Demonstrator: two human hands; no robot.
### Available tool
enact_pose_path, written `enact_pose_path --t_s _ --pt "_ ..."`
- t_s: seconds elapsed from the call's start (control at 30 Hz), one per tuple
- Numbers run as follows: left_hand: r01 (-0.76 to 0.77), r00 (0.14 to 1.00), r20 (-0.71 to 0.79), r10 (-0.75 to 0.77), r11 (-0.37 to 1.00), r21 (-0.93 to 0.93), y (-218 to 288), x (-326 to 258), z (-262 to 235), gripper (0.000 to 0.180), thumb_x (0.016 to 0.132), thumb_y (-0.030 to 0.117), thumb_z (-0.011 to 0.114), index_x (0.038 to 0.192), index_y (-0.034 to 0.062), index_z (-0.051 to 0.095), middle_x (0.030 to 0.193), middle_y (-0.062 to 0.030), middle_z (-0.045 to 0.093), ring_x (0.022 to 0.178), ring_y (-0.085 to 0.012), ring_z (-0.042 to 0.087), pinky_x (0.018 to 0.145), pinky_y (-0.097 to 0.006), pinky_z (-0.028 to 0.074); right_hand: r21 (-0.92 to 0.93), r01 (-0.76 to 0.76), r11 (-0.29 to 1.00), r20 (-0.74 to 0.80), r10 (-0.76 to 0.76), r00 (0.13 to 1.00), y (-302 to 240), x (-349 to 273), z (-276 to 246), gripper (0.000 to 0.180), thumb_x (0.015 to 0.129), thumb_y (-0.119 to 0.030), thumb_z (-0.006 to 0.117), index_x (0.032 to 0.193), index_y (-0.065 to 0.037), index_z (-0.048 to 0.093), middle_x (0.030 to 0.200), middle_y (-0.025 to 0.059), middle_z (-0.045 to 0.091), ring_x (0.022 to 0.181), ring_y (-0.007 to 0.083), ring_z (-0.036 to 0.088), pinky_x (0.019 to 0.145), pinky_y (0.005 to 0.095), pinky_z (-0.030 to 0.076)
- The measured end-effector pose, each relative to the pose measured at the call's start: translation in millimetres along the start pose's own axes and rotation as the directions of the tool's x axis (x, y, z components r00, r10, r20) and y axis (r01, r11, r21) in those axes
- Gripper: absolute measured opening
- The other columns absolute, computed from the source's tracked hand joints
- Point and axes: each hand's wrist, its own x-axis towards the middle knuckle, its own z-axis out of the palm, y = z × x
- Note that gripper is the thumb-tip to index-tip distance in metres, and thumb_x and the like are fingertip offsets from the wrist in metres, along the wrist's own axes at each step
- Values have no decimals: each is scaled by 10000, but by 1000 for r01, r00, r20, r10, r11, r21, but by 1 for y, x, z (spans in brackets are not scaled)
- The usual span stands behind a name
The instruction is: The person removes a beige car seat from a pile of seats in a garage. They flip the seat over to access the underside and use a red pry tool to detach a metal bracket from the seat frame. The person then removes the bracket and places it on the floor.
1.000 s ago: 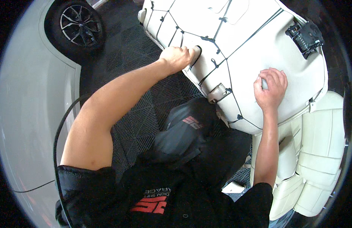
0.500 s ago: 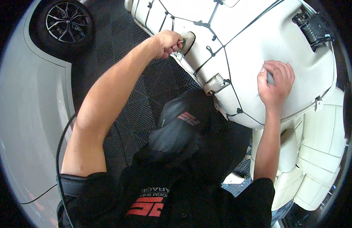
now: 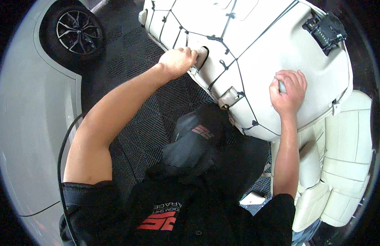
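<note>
While gripped, seat shell (image 3: 255,53) under both hands.

Seat shell (image 3: 280,53): smooth cream plastic, matt, w/ thin black cords (image 3: 222,67). Seat cushions (image 3: 341,164): cream leather-look, soft sheen. Floor tiles (image 3: 136,106): dark ribbed plastic. Car body (image 3: 26,123): glossy paint.

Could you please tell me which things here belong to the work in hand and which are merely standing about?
In hand:
- cream seat panel, laced with black wiring
- left hand, gripping at the panel's edge opening
- right hand, closed on a small grey part against the panel

Standing about:
- cream seat cushions
- white car and its wheel
- black connector block
</note>
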Motion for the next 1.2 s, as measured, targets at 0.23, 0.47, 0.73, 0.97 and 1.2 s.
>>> enact_pose_path --t_s 0.23,0.47,0.73,0.97,1.2 --pt "201 953 253 -165 972 -123 0 29 19 327 925 291 508 855 -8 620 707 -141 631 624 -270 652 541 -384 533 36 -1 999 4 1 1000 -4 0 0 182 651 -45 638 798 -134 577 873 -6 643 896 185 598 983 428 376" --pt "692 576 792 -204 -395 -604 2 20 3 317 899 357 551 807 54 553 542 54 374 388 -39 252 336 -210 197 8 -3 1000 -29 3 1000 2 0 0 180 649 -43 639 792 -132 577 859 -1 637 883 188 597 976 430 382" --pt "460 887 231 -399 735 -498 17 15 -8 365 756 163 594 932 -146 512 818 -320 622 847 -444 635 766 -445 507 -16 -1 1000 -8 1 1000 -1 -3 -1 165 646 -50 635 783 -120 574 844 7 634 878 188 596 975 425 383" --pt "52 991 130 -45 998 -47 7 3 -8 236 922 193 466 1052 -2 492 979 -202 618 862 -350 659 727 -434 556 32 -17 999 -20 18 1000 3 -1 -4 164 646 -58 644 787 -118 585 853 8 639 893 202 599 978 426 384" --pt "58 985 161 -65 997 46 8 5 0 201 912 188 456 941 17 556 799 -180 665 686 -346 681 597 -425 573 -265 -50 963 -108 22 994 81 37 -57 315 753 -151 693 1065 -123 657 1101 75 650 1049 243 592 953 370 422"
